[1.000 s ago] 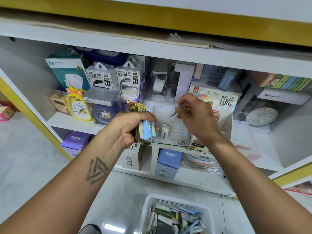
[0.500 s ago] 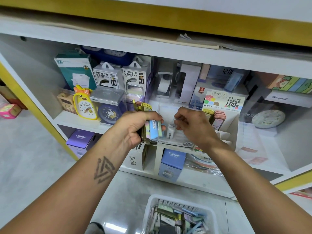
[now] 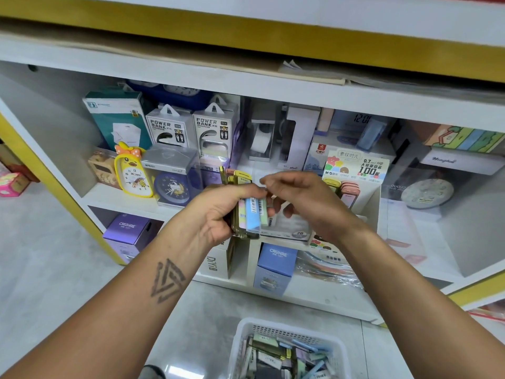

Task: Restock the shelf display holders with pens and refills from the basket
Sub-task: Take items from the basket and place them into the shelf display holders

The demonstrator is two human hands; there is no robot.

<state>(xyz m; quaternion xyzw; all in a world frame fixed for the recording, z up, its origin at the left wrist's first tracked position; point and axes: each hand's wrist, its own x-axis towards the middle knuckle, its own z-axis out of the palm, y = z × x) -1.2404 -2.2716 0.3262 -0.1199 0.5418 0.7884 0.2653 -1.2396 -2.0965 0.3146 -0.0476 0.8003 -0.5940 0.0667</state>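
While left hand (image 3: pixel 218 212) grips refill packs (image 3: pixel 252 212) | basket (image 3: pixel 243 340) holds more packs

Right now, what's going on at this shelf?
A person is restocking it. The left hand grips a bundle of slim refill packs in front of the shelf, and the right hand reaches its fingers to the bundle's edge. More packs wait in the white basket on the floor below.
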